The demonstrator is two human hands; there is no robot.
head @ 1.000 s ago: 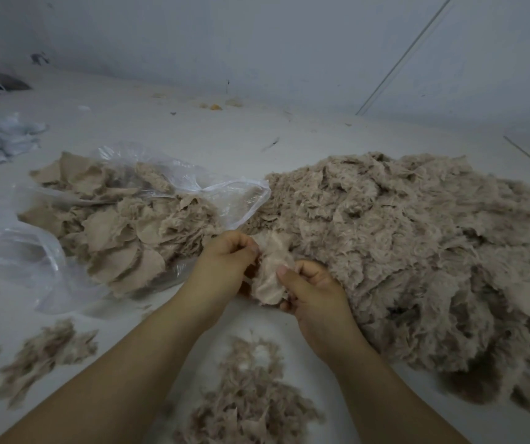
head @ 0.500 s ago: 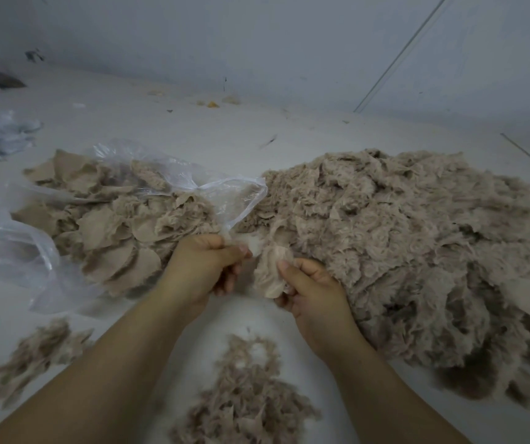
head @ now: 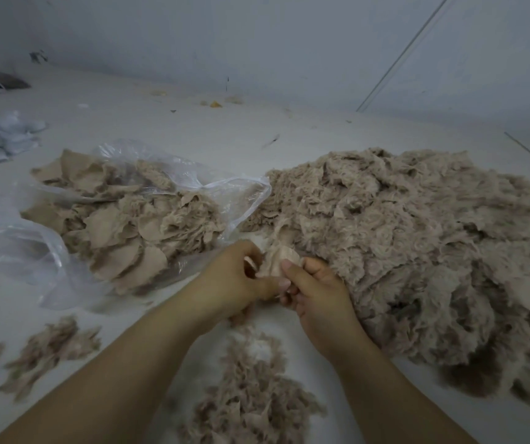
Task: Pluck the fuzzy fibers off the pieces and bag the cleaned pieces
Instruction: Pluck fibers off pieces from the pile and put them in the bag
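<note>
the piece (head: 277, 261) sits at the centre of the view, pinched between both hands just off the near-left edge of the big heap. the right hand (head: 316, 293) holds it with thumb on top and fingers curled under; the left hand (head: 235, 280) pinches at its left edge, fingers curled, seemingly on a tuft of fibers, though how much it has hold of can't be told. this looks like plucking mid-way on one piece.

at 10 o'clock from the hands lies the bag (head: 123, 219), open and already holding a good mound of flat cleaned pieces. at 6 o'clock is the fluff (head: 251, 395), a loose pile of pulled fibers, with more scraps (head: 49, 350) at 8 o'clock.

at 3 o'clock the heap (head: 401, 245) of fuzzy pieces is far larger than what's bagged, so i'd judge well under half done; most of the work is left.
</note>
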